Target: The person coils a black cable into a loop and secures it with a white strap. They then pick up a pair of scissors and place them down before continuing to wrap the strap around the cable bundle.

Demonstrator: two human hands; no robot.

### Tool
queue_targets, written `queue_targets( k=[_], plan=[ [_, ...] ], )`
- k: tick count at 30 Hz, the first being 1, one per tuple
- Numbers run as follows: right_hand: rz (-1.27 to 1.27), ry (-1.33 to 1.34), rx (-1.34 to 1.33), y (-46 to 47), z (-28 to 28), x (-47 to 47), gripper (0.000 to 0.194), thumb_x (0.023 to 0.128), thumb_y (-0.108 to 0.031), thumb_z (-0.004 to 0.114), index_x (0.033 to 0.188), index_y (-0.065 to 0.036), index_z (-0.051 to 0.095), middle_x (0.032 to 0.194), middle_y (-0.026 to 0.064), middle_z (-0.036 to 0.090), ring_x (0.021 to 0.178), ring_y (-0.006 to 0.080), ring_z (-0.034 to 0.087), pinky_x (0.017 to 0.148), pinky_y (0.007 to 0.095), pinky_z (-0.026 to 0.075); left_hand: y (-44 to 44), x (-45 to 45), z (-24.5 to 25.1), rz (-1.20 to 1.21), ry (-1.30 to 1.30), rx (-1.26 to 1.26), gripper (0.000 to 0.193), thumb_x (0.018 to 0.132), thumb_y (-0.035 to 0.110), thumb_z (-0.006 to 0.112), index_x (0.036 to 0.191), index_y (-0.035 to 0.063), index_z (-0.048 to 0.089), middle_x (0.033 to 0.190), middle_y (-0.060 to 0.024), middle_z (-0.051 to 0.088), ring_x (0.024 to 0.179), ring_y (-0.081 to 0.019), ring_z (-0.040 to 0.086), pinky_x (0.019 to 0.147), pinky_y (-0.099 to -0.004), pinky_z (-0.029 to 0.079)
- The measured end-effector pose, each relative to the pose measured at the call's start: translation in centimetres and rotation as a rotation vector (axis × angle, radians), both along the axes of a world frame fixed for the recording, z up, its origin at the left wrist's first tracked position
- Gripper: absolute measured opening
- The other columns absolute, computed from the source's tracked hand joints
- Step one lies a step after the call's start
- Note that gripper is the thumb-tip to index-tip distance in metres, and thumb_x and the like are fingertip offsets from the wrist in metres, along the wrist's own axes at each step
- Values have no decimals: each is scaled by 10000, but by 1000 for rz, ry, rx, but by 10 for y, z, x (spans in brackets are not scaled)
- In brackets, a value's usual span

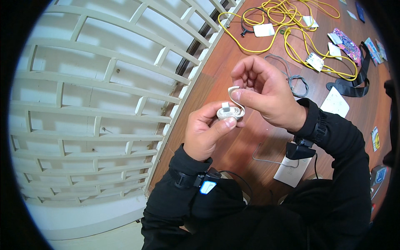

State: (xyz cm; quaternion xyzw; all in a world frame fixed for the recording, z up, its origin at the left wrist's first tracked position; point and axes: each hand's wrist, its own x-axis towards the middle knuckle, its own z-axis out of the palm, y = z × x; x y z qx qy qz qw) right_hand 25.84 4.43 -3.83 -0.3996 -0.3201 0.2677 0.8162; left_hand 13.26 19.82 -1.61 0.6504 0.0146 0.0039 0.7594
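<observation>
A small roll of flat white tape (230,112), perhaps a cloth strap or measuring tape, is pinched between the thumb and fingers of my left hand (207,128). A pale grey tab sticks up at its upper side. From the roll's right side a loose end rises in a curve. My right hand (265,92), just above and to the right, pinches that end between thumb and forefinger; its other fingers are curled. Both hands are above the wooden floor. The far side of the roll is hidden by my left fingers.
A white metal grille (125,84) runs along the left. Yellow cable (290,47) lies coiled at the top, with a grey cable (298,84), a black strap (353,87) and a white sheet (334,103) nearby. A pale box (292,172) lies near my knees.
</observation>
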Motion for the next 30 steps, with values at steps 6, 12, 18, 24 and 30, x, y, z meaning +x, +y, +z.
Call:
queue_targets(
  k=[6, 12, 18, 24, 30],
  plan=[
    [68, -168, -4, -8, 1, 1, 130, 919, -10, 645, 1043, 12, 610, 1000, 39, 597, 890, 96, 592, 777, 242, 493, 1, 0, 1, 61, -4, -35, 324, 944, 70, 625, 1243, -48, 584, 1097, -116, 674, 990, -198, 668, 913, -351, 540],
    [-2, -220, -49, -6, 1, -4, 198, 944, -53, 637, 1122, 13, 581, 1008, 50, 609, 891, 96, 602, 754, 240, 505, -3, -1, 2, 69, -4, 1, 316, 948, 60, 620, 1245, -42, 586, 1095, -109, 676, 987, -179, 666, 911, -340, 541],
    [-62, -172, -94, -5, -2, -2, 250, 950, -71, 636, 1172, -2, 545, 995, 33, 596, 906, 74, 588, 788, 233, 498, -6, 0, 5, 139, -18, 58, 304, 947, 57, 628, 1231, -46, 596, 1077, -104, 679, 968, -168, 664, 891, -323, 544],
    [-93, -136, -21, -4, -2, -6, 301, 941, -61, 628, 1220, -2, 530, 1030, 36, 600, 938, 86, 584, 814, 235, 484, -8, 1, 1, 226, -2, 110, 292, 946, 52, 634, 1218, -50, 601, 1055, -105, 686, 941, -170, 670, 879, -313, 540],
    [-11, 216, -11, 5, -10, -22, 379, 1001, -264, 562, 1302, -43, 498, 1076, 45, 616, 918, 87, 577, 740, 206, 449, -6, 2, -1, 409, -48, 76, 308, 961, 109, 610, 1236, -27, 585, 1057, -113, 677, 921, -200, 658, 871, -351, 527]
  ],
)
